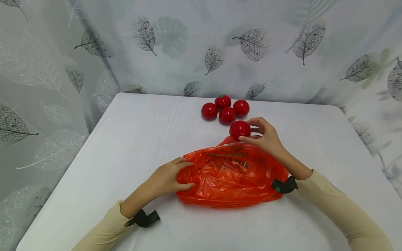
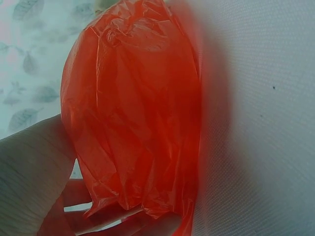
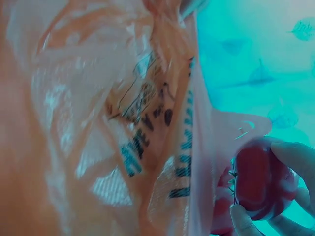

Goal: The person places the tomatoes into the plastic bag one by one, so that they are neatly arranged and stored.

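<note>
A red tomato (image 1: 239, 130) is held between the thumb and fingers of my right hand (image 1: 267, 139), above the far edge of a red plastic bag (image 1: 229, 184). The right wrist view shows the tomato (image 3: 261, 179) from the side, with a small green stem facing the bag (image 3: 162, 128). My left hand (image 1: 168, 176) grips the bag's left end, thumb at the near side and fingers farther back. In the left wrist view the bag (image 2: 133, 108) bulges, and its folds partly hide the fingers. Dark printing runs across the bag's upper side.
Several more tomatoes (image 1: 227, 115) sit in a cluster near the back of the white-covered table (image 1: 150, 129). Behind the table hangs a leaf-patterned curtain (image 1: 188, 42). A dark strap piece (image 1: 284, 184) at the right wrist overlaps the bag's right end.
</note>
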### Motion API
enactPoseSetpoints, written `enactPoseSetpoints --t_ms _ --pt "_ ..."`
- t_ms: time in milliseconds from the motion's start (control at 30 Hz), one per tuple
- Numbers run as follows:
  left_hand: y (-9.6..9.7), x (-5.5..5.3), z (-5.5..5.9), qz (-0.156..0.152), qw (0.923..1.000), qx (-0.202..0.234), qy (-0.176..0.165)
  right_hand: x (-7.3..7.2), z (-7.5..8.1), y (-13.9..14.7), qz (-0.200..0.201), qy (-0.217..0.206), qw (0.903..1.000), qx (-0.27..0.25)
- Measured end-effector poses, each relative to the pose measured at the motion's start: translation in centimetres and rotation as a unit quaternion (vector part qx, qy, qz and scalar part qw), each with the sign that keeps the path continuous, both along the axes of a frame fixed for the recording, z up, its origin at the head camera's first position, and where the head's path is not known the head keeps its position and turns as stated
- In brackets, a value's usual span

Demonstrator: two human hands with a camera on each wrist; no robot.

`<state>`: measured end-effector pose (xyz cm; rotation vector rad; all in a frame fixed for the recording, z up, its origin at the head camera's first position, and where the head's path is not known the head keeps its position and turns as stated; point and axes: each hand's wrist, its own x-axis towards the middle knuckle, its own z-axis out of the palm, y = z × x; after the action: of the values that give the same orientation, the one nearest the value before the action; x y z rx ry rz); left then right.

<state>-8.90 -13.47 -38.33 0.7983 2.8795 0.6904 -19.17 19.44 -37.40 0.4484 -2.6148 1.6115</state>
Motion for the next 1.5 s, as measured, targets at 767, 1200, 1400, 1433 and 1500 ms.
enactPoseSetpoints --t_ms 767,1200,1400,1433,1500 --pt "0.1 -0.1 0.0 0.000 1.0000 -0.001 0.000 3.2 1.3 -1.0 0.048 -0.025 0.9983 -0.020" --pt "0.2 0.0 0.0 0.001 1.0000 0.000 0.003 4.7 0.1 -2.5 0.096 -0.053 0.9934 -0.033" --pt "0.2 0.0 0.0 0.004 1.0000 -0.003 0.005 5.1 -0.4 -3.2 0.109 -0.060 0.9917 -0.031" --pt "0.2 0.0 -0.1 0.005 1.0000 -0.004 0.005 5.2 -0.5 -3.2 0.112 -0.062 0.9915 -0.026" --pt "0.3 0.1 -0.3 0.006 1.0000 -0.004 -0.001 5.4 -0.8 -3.4 0.120 -0.064 0.9906 -0.019"
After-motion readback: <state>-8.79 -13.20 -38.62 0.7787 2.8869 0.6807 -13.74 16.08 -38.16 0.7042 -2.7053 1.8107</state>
